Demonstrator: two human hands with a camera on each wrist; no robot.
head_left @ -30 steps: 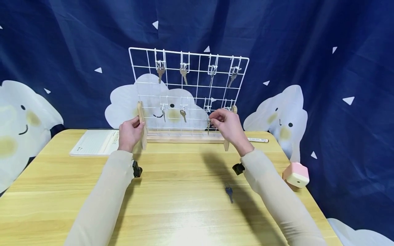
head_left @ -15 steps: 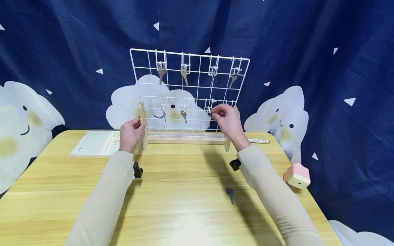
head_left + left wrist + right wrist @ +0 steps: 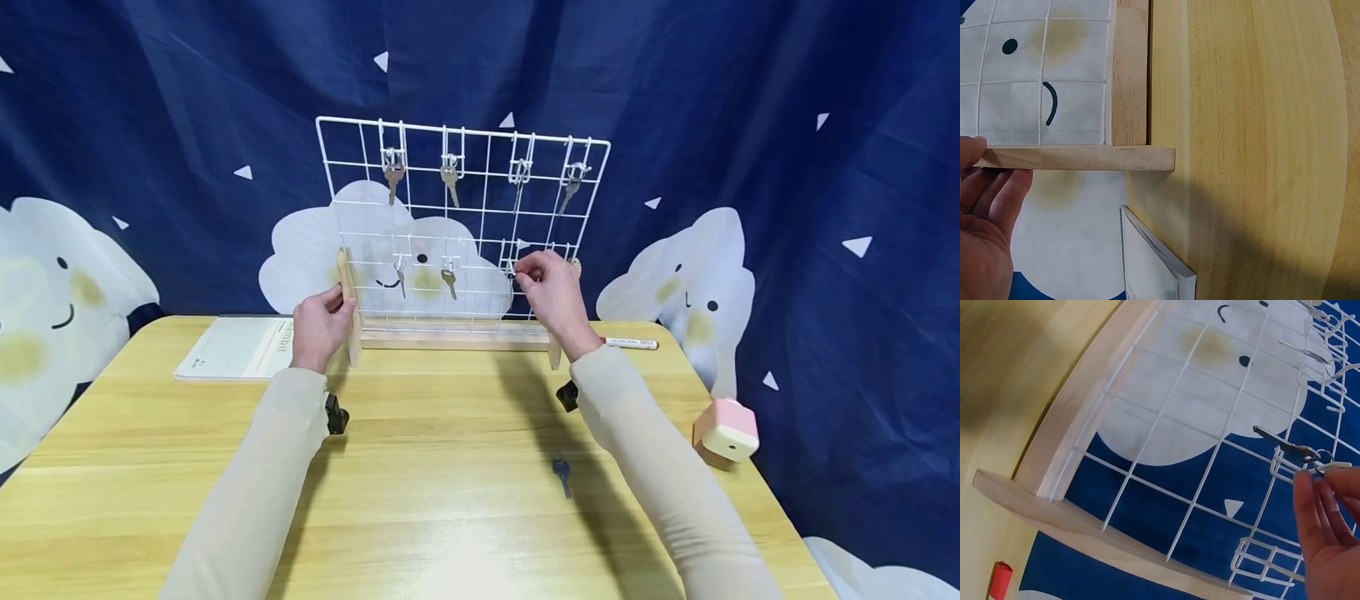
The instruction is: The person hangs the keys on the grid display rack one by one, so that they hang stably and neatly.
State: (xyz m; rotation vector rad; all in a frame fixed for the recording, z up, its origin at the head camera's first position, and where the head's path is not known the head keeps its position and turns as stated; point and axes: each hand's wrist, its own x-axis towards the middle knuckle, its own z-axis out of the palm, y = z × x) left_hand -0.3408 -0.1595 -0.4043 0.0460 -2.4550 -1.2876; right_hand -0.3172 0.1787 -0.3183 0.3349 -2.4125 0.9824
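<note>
A white wire grid rack [image 3: 462, 130] stands upright in a wooden frame. My left hand [image 3: 318, 327] holds the wooden side post [image 3: 1085, 157] between thumb and fingers. At the lower row, third hook from the left, my right hand [image 3: 555, 292] pinches the split ring of a key [image 3: 1288, 449]. In the right wrist view the ring is at the white hook's prong [image 3: 1340, 465], with the blade pointing away from my fingertips; I cannot tell whether the ring is over the prong. Keys hang from the upper hooks, including a brass key [image 3: 450, 179]. A dark key [image 3: 562, 477] lies on the table.
A lower-right hook [image 3: 1266, 559] bears no key in the right wrist view. A notepad [image 3: 232, 348] lies left of the rack. A marker [image 3: 632, 343] lies behind my right wrist, and a pink and cream box [image 3: 725, 429] sits at the table's right edge.
My right hand has risen slightly with the key, from below the lower hook up to its prong. The left hand keeps its hold on the post.
</note>
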